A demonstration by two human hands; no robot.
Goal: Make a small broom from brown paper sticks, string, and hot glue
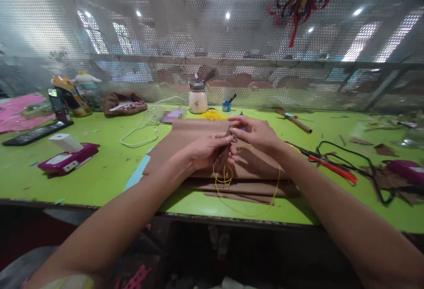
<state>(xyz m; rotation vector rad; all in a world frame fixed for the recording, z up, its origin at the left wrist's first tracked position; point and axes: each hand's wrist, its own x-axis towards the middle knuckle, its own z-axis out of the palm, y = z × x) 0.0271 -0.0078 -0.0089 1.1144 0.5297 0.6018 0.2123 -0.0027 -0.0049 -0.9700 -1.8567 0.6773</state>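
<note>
My left hand (210, 150) is closed around a narrow pleated brown piece (222, 155), its folds gathered together and pointing down. At the upper end of that piece is my right hand (253, 132), thumb and fingertips pinched together; what they grip is too small to make out. Yellow thread (247, 215) hangs below both hands in loose loops, one small loop lying by the pleats and a wide one reaching the table's front. Beneath the hands lie large brown sheets (195, 132), stacked and partly folded, with a light blue sheet (139, 172) showing at their left edge.
On the green table (109, 169) are a purple power strip (69, 160) with a white charger, a white cable (139, 141), a lidded bottle (198, 99), a blue ink jar (226, 105) and yellow thread bundle (213, 115). Rightward lie a red-handled tool (334, 169) and black cord (367, 161).
</note>
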